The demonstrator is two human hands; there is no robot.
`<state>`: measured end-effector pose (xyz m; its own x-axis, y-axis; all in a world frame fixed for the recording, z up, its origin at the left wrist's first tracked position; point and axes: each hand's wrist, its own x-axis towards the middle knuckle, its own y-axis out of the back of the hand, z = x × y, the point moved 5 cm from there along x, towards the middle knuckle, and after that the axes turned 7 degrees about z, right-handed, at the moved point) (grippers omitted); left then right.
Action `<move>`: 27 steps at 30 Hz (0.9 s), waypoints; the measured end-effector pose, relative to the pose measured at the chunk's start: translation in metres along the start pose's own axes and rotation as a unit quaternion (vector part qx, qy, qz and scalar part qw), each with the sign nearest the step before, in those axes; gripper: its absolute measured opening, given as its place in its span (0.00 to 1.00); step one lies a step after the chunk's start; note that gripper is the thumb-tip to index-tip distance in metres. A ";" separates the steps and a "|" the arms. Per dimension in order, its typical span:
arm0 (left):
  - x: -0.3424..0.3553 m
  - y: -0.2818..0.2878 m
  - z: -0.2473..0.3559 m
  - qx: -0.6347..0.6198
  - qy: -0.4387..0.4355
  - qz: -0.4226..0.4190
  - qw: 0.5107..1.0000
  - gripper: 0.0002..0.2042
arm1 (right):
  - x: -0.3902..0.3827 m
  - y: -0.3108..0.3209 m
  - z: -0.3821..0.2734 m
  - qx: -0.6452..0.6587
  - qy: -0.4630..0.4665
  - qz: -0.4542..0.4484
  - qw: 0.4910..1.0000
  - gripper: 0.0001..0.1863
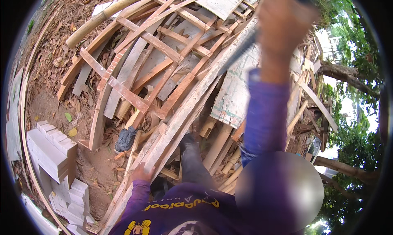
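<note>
My right hand point(282, 28) is raised at the upper right and blurred by motion. It is closed around a tool with a long dark blade point(241, 50), which slants down to the left over the wood; the blur hides its exact kind. Below, my left hand point(141, 172) grips a long, rough wooden beam point(180, 128) near its close end. The beam runs diagonally from the lower left to the upper right. Beside it on the left lies a reddish-brown lattice frame of nailed wood strips point(163, 56).
Stacked pale blocks point(51, 153) stand at the left. A bamboo pole point(102, 20) lies at the top, and a dark crumpled bag point(125, 139) sits by the frame. Right of the beam are a weathered board point(235, 93) and loose timber. Trees point(360, 59) line the right.
</note>
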<state>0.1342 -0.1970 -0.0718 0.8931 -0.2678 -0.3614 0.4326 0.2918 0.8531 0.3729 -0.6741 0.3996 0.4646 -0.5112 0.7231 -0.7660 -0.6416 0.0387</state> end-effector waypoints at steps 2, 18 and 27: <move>-0.001 -0.008 -0.007 -0.008 0.017 -0.011 1.000 0.33 | -0.019 -0.106 0.022 -0.113 0.081 -0.052 0.989 0.13; 0.046 0.001 -0.017 -0.057 0.005 -0.045 0.997 0.33 | 0.027 0.071 -0.043 0.040 -0.069 0.082 0.993 0.12; 0.044 0.003 -0.036 -0.022 -0.026 0.001 0.999 0.33 | -0.039 0.215 -0.053 0.010 -0.170 0.152 0.974 0.17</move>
<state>0.1797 -0.1753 -0.0982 0.8872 -0.3138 -0.3384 0.4364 0.3323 0.8361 0.1665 -0.7611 0.4164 0.3400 -0.8369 0.4289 -0.8838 -0.4402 -0.1584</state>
